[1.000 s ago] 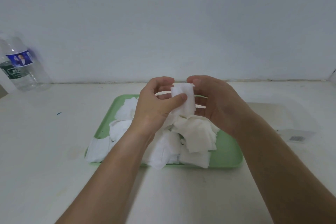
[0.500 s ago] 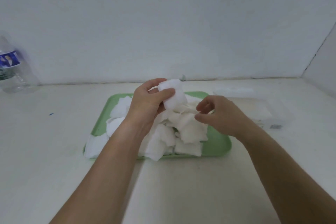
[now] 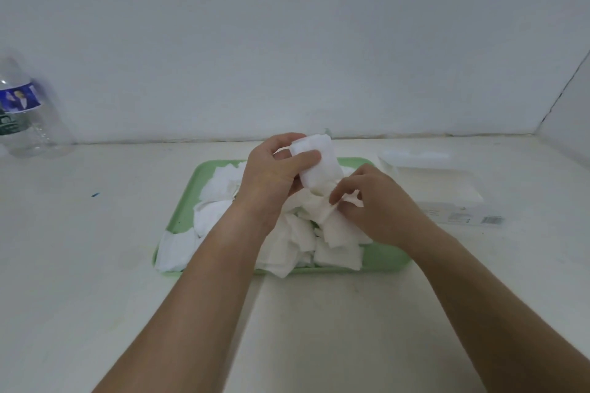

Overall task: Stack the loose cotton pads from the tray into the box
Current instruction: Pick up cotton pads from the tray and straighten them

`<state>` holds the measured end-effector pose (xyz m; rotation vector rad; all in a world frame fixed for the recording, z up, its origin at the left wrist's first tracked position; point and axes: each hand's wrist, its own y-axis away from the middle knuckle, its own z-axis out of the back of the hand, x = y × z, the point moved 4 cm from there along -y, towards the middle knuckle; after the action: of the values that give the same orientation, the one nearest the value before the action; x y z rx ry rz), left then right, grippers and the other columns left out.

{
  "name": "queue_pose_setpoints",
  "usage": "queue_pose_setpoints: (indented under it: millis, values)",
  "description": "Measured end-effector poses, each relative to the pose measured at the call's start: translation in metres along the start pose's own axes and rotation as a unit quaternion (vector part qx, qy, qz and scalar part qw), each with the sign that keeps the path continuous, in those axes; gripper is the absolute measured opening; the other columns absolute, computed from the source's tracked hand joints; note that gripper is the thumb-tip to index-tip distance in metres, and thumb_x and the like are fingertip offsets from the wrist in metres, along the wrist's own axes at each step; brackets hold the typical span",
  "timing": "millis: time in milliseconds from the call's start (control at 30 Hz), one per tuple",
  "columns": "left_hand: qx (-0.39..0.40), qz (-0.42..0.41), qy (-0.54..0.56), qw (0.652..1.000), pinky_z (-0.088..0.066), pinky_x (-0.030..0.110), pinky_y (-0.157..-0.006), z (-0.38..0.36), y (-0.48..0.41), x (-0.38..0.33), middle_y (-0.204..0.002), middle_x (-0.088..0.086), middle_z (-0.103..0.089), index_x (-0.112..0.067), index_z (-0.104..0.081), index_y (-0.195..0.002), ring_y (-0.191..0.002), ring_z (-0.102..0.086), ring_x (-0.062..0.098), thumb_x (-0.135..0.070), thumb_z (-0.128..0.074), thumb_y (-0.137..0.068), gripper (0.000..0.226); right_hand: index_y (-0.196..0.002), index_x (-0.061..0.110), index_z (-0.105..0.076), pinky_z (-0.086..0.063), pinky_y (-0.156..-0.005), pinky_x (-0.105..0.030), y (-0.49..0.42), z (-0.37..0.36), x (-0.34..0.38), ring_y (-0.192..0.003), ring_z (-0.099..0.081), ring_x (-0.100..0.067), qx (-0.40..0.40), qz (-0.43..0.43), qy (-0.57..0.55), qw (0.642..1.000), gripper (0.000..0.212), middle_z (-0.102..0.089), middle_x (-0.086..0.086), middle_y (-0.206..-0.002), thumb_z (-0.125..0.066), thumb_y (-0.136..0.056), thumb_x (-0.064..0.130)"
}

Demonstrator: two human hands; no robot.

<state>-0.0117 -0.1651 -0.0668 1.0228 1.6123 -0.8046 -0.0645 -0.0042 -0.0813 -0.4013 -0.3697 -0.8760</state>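
On the white table (image 3: 95,265), against the wall: green tray (image 3: 383,260) dead centre, long side running 9-to-3. The loose cotton pads (image 3: 300,242) are heaped over most of it, and a few hang over the rim at 7 and 6 o'clock.

Clear box (image 3: 447,188) sits just beside the tray at 2–3 o'clock, barcode sticker on its near right corner. Can't tell what's inside it; the walls are see-through against a white surface. Plastic bottle (image 3: 28,124) is well apart at 10 o'clock, by the wall.

Left hand (image 3: 271,182) is above the tray's far half, gripping a small stack of pads (image 3: 321,169). The thumb is pressed across the stack's near face, and the fingers are curled behind its upper end. The stack sticks out of the grip toward 3 o'clock. Its long axis runs roughly 12-to-6, with the lower end leaning to 5 and nearly touching the heap.

Right hand (image 3: 376,207) is at 4 o'clock of the stack, low over the pile. Thumb and forefinger pinch the edge of a single pad (image 3: 335,226) near the top of the heap. The pad hangs from the fingertips toward 6 o'clock, with its lower part lying on the pile.
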Motion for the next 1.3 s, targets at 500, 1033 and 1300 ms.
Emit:
queue_pose_setpoints:
  millis: [500, 1033, 1300]
  values:
    - [-0.004, 0.005, -0.054, 0.999, -0.063, 0.039, -0.075, 0.001, 0.0, 0.003, -0.1, 0.014, -0.077, -0.011, -0.076, -0.1, -0.087, -0.074, 0.024, -0.003, -0.071, -0.088, 0.015, -0.094, 0.007, -0.065, -0.058, -0.071, -0.036, -0.019, 0.048, 0.004, -0.084, -0.064, -0.021, 0.031, -0.001, -0.545, 0.838, 0.016, -0.065, -0.004, -0.088, -0.052, -0.096, -0.002]
    - [0.018, -0.01, -0.03, 0.999, -0.063, 0.037, -0.079, -0.017, 0.01, 0.006, -0.093, 0.015, -0.078, -0.008, -0.071, -0.112, -0.091, -0.077, 0.025, -0.015, -0.065, -0.098, 0.016, -0.095, 0.01, -0.068, -0.053, -0.063, -0.033, -0.02, 0.049, 0.001, -0.064, -0.066, -0.016, -0.046, -0.05, -0.451, 0.89, 0.031, -0.07, -0.002, -0.07, -0.086, -0.069, 0.013]
    - [0.023, -0.001, -0.007, 1.0, -0.063, 0.032, -0.072, -0.021, 0.01, 0.007, -0.092, 0.011, -0.078, -0.007, -0.07, -0.113, -0.084, -0.075, 0.021, -0.022, -0.061, -0.101, 0.021, -0.096, 0.012, -0.07, -0.039, -0.047, -0.009, -0.015, 0.043, 0.003, -0.051, -0.054, -0.006, -0.066, -0.091, -0.452, 0.885, 0.035, -0.067, 0.005, -0.064, -0.089, -0.067, 0.018]
